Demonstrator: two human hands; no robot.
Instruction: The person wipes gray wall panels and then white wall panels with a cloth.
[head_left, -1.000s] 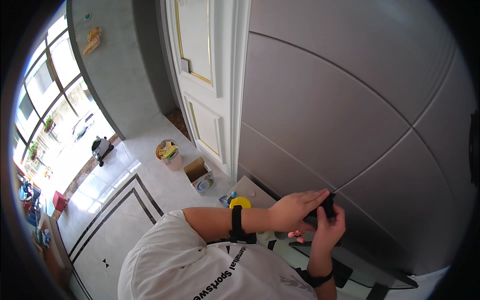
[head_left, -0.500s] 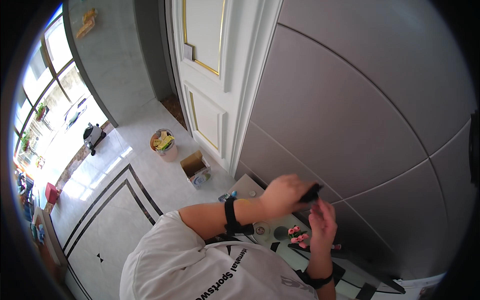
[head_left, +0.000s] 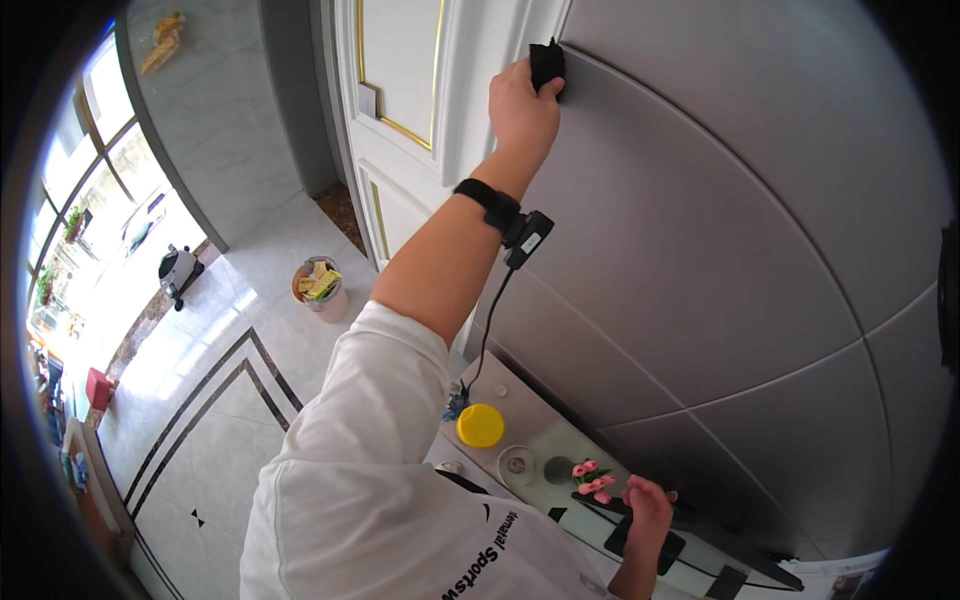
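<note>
High up, my left hand [head_left: 524, 112] grips a small folded black cloth [head_left: 547, 68]. The cloth lies against the edge of the grey wall panel [head_left: 680, 230], where it meets the white door frame [head_left: 493, 62] and a panel seam begins. A black strap with a small box and cable [head_left: 527, 237] sits on my left wrist. Down at the lower right, my right hand [head_left: 650, 508] hovers over the table beside pink tulips [head_left: 592, 480], its fingers loosely bent and apart, with no object visible in them.
Along the wall stands a narrow table [head_left: 520, 405] with a yellow round lid [head_left: 480, 426], a small round dish [head_left: 517, 465] and a dark flat screen or board [head_left: 720, 550]. A full waste bin [head_left: 322, 290] stands on the floor near the white door [head_left: 400, 200].
My left hand has risen from beside my right hand to the wall's edge, taking the black cloth along. My right hand has let go and dropped lower. The yellow lid has come into view.
</note>
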